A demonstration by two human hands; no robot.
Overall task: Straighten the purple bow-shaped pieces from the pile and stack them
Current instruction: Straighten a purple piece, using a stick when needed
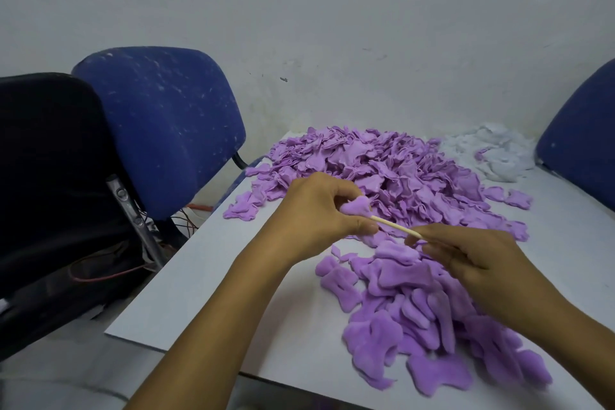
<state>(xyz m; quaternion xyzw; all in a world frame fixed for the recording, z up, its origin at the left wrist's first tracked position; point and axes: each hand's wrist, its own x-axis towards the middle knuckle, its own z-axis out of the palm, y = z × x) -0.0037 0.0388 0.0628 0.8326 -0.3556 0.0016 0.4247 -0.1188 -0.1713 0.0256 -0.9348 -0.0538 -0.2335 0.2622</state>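
Showing the head view: the left hand (319, 210) pinches one purple bow-shaped piece (355, 207) between thumb and fingertips, held above the tabletop (206, 289) at the near edge of the far pile (382, 173). The right hand (479, 263) has its grip closed round a thin wooden stick (396, 228), whose tip points into the held piece. Judged from the layout, work is at an early to middle stage: a large heap of crumpled pieces remains at the far side, while a smaller, loosely overlapping near heap (422, 313) of flatter pieces lies in front of the person, spread rather than neatly stacked. White stuffing-like material (492, 156) sits beyond the pile, and blue chairs (166, 123) flank the tabletop. Whether the stick tip has entered the piece cannot be made out; the right forearm hides part of the near heap.
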